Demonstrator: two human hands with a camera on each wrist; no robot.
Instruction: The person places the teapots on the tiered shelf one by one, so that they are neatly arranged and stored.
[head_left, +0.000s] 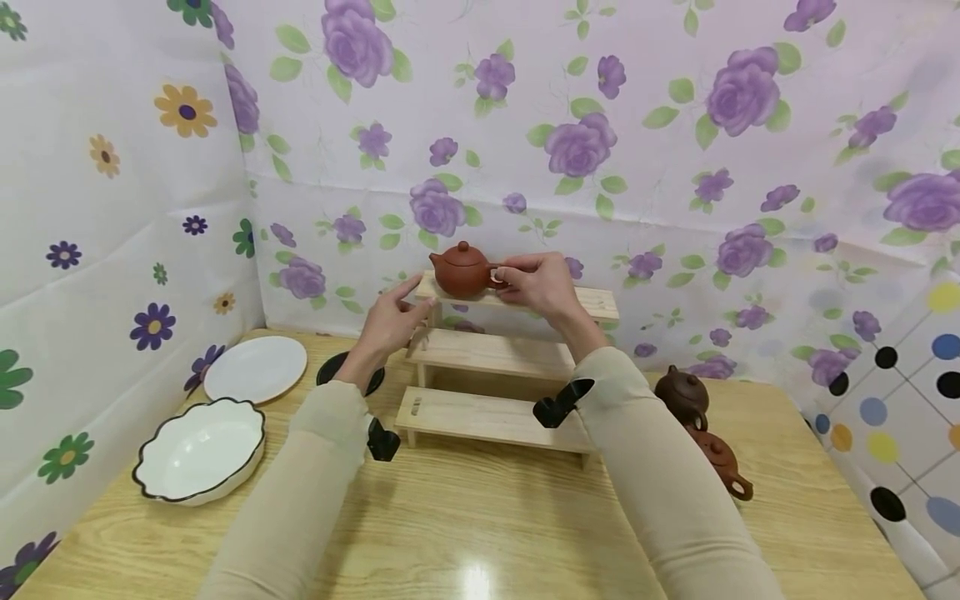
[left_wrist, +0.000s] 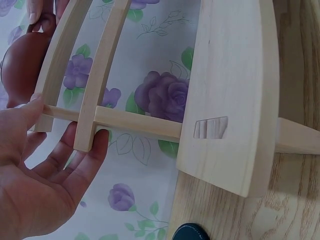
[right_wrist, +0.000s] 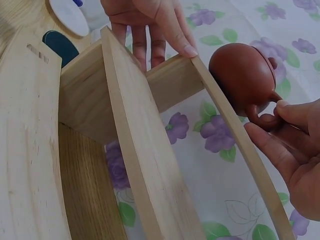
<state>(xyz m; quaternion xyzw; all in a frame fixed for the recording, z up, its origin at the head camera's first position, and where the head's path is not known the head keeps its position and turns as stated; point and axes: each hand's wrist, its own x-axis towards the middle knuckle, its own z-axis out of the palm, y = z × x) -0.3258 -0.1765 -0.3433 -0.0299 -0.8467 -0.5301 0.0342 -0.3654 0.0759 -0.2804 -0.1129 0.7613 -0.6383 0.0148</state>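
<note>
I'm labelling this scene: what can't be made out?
Head view: middle of the dark round object, behind the left wrist.
Head view: one side of the lower red teapot, behind the right sleeve.
Head view: inside of the upper red teapot, under its lid.
Right wrist view: part of the white plate, cut off by the top edge.

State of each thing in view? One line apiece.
Wooden stand: upright
Held teapot: upright atop the stand, lid on
Right hand: pinching that teapot's handle
Left hand: touching the stand's left end
Dark teapot: upright, lid on
Other red teapot: upright, partly hidden
Scalloped bowl: upright
White plate: lying flat
Dark round thing: partly hidden
</note>
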